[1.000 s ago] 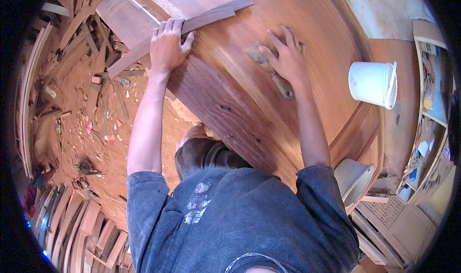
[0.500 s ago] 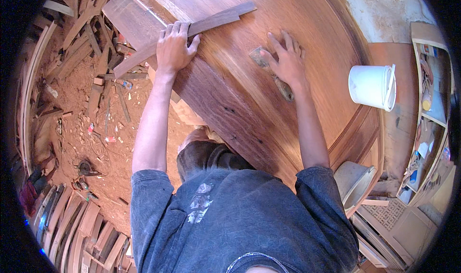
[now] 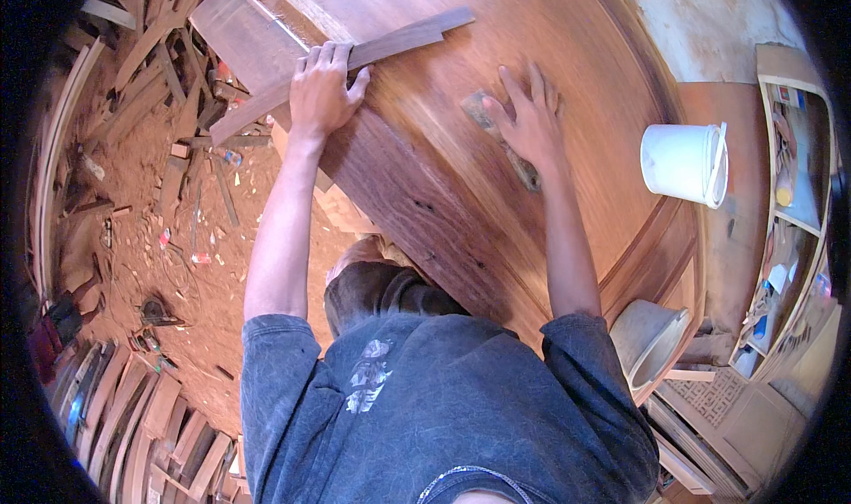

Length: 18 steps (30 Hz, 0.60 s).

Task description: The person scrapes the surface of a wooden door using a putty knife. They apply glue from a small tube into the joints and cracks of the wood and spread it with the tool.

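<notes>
A large panelled wooden door [image 3: 612,105] lies in front of me, its varnished brown surface sloping away to the right. At its left edge, my left hand [image 3: 321,92] is closed over a long dark wooden strip [image 3: 412,37] with a stepped far end, the thumb lying apart against the wood. My right hand [image 3: 530,123] is spread over the middle of the door, fingers apart and palm down. Partly under it lies a narrow scraper-like tool [image 3: 479,109], with a dull flat end and a worn, mottled handle; the hand does not grip it.
A white bucket [image 3: 678,160] stands beyond the door's right edge, and a grey tub [image 3: 643,340] sits nearer me. Shelves [image 3: 789,185] hold small items at far right. Wood offcuts [image 3: 146,70] and stacked curved pieces [image 3: 151,415] lie on the left, around a reddish dirt floor [image 3: 222,282].
My right hand has shifted very slightly over the tool, its fingers still spread. My left hand and the wooden strip stay in place.
</notes>
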Each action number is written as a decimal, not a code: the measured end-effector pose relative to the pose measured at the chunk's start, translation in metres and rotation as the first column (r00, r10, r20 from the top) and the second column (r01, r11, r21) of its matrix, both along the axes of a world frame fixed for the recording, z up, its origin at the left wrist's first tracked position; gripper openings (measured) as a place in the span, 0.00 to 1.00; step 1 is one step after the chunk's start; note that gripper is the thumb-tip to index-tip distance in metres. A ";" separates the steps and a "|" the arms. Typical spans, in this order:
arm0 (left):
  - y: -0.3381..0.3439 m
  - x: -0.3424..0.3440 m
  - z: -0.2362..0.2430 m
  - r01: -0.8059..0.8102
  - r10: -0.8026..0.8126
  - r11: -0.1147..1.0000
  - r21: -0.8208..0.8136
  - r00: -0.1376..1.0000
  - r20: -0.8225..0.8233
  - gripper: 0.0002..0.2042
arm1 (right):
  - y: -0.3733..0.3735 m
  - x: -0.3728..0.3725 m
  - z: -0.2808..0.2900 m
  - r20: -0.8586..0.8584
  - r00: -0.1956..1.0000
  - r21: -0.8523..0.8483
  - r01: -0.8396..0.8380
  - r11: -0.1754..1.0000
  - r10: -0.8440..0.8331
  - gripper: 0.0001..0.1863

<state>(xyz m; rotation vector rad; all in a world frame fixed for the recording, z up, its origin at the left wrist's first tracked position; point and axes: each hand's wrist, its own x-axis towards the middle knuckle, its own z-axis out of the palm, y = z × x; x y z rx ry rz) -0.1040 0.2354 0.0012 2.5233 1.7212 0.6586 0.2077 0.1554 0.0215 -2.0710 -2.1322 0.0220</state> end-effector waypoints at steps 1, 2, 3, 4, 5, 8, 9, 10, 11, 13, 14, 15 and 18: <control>0.000 0.000 0.000 -0.002 0.002 1.000 -0.006 1.000 0.004 0.22 | 0.005 -0.002 0.001 -0.035 0.999 0.016 0.008 1.000 -0.008 0.34; 0.000 0.000 0.000 -0.001 0.001 1.000 0.002 1.000 0.000 0.22 | 0.010 -0.002 0.001 -0.028 1.000 0.021 0.009 1.000 -0.008 0.33; 0.000 0.001 0.000 -0.001 0.001 1.000 0.009 1.000 -0.003 0.22 | 0.015 -0.002 0.001 -0.021 1.000 0.026 0.008 1.000 -0.008 0.31; 0.000 0.001 0.000 -0.001 0.002 1.000 0.017 1.000 -0.006 0.22 | 0.018 -0.003 0.002 -0.014 1.000 0.031 0.008 0.999 -0.007 0.30; 0.000 0.000 -0.001 0.001 -0.001 1.000 0.024 1.000 -0.007 0.22 | 0.019 -0.006 0.004 -0.007 1.000 0.035 0.012 0.999 -0.012 0.30; 0.000 -0.001 -0.001 0.003 -0.003 1.000 0.021 1.000 -0.008 0.22 | 0.021 -0.011 0.005 -0.018 0.999 0.041 0.040 0.998 -0.039 0.30; 0.000 0.000 0.002 0.003 -0.003 1.000 0.004 1.000 -0.009 0.22 | 0.021 -0.009 0.001 -0.042 0.997 0.038 0.059 0.998 -0.057 0.30; 0.000 0.001 0.003 0.003 -0.003 1.000 -0.013 1.000 -0.010 0.22 | 0.022 -0.008 -0.002 -0.065 0.995 0.034 0.079 0.996 -0.077 0.30; 0.000 0.001 0.003 0.000 0.000 1.000 -0.008 1.000 -0.006 0.22 | 0.023 -0.008 -0.005 -0.113 0.992 0.027 0.058 0.998 -0.055 0.31; 0.001 0.001 0.001 -0.002 0.002 1.000 0.003 1.000 0.002 0.22 | 0.025 -0.009 -0.009 -0.208 0.978 0.018 0.018 1.000 -0.014 0.33; 0.001 0.000 0.000 -0.001 0.001 1.000 0.015 1.000 0.015 0.22 | 0.025 -0.010 -0.009 -0.230 0.973 0.017 0.027 0.999 -0.022 0.32; 0.001 0.000 -0.002 0.001 -0.002 1.000 0.027 1.000 0.029 0.21 | 0.025 -0.011 -0.009 -0.253 0.967 0.017 0.037 0.999 -0.031 0.32; 0.000 -0.001 -0.003 0.003 -0.004 1.000 0.027 0.999 0.045 0.20 | 0.012 -0.012 0.004 -0.246 0.967 0.044 0.073 0.996 -0.060 0.31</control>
